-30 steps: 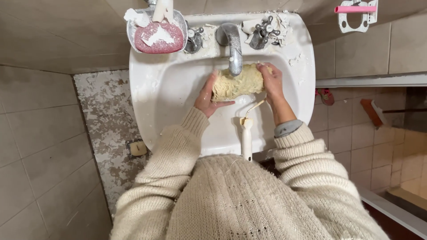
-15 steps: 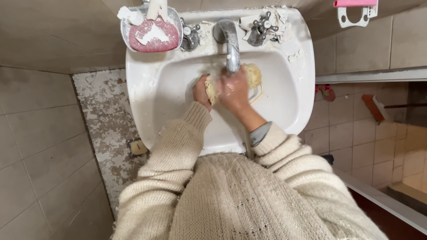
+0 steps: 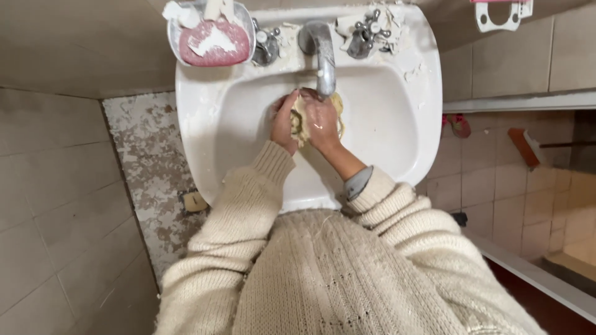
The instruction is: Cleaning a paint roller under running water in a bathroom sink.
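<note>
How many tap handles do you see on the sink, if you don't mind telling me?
2. One tap handle sits left of the spout; the other tap handle sits right of it, both on the sink rim.

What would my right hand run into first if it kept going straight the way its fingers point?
The right hand points up toward the back of the sink. Just ahead is the metal faucet spout, so it would probably meet that first, though height is hard to judge from above. The yellowish cloth is already in its grasp.
</note>
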